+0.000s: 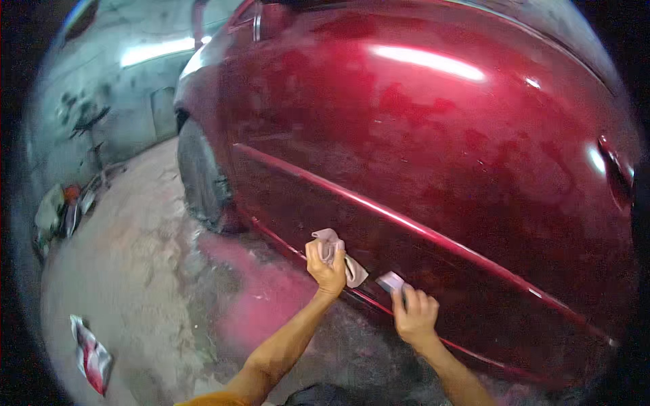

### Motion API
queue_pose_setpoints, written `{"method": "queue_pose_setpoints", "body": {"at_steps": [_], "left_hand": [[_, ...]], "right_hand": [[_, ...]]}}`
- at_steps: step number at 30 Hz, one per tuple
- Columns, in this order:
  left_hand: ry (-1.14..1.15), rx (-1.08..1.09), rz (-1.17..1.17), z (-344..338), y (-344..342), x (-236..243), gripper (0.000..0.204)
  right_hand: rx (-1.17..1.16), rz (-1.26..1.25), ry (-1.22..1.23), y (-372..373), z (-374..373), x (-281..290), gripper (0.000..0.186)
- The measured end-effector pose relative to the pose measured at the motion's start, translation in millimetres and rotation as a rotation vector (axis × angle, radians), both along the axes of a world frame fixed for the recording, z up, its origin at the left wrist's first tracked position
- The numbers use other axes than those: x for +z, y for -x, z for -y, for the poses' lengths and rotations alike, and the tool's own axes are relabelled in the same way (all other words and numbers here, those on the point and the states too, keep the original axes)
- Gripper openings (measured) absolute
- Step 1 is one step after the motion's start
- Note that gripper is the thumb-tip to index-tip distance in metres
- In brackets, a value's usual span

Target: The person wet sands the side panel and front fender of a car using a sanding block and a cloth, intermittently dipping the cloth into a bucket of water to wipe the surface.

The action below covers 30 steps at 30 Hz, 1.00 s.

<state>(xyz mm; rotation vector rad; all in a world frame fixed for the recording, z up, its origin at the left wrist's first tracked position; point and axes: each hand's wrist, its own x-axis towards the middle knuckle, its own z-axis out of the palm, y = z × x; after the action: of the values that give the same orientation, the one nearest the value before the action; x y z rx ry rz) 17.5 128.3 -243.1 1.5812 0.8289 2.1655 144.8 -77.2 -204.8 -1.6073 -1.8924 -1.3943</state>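
Note:
The dark red car door [420, 169] fills most of the view, with a glossy trim strip running slantwise across it. Low on the door, my left hand [327, 267] is closed around a crumpled pinkish-grey cloth [355, 272]. Part of the cloth hangs against the panel below my fingers. Just to the right, my right hand [416, 314] grips a small flat rectangular pad [390, 281], pale lilac on its face and somewhat blurred. The pad is at the lower door surface, beneath the trim strip.
Ahead on the left stands the car's front wheel [200, 172]. A crumpled silver-and-red wrapper [91, 355] lies on the dusty floor [135, 271], which has a pink stain near the sill. Assorted items [64, 210] line the left wall. The door handle [616, 172] is at far right.

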Motion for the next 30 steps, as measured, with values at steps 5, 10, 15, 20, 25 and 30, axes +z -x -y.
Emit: {"method": "queue_pose_setpoints", "body": {"at_steps": [5,10,15,20,25,30], "left_hand": [[0.372,0.029,0.051,-26,24,-20,0.033],[0.364,-0.181,0.133,-12,36,-50,0.027],[0.179,-0.210,-0.008,28,37,-42,0.026],[-0.056,-0.566,-0.232,81,14,-28,0.028],[-0.218,-0.862,-0.399,123,-20,-41,0.026],[-0.265,-1.134,-0.461,189,-69,-68,0.032]], "right_hand": [[-0.141,0.188,0.333,-96,133,-37,0.033],[-0.371,-0.257,0.406,-119,276,-45,0.040],[-0.698,-0.515,0.503,-107,405,-23,0.074],[-0.826,-0.773,0.481,-88,408,-29,0.068],[-0.728,-0.906,0.456,-53,319,-26,0.062],[-0.614,-0.992,0.464,-27,268,-16,0.056]]}}
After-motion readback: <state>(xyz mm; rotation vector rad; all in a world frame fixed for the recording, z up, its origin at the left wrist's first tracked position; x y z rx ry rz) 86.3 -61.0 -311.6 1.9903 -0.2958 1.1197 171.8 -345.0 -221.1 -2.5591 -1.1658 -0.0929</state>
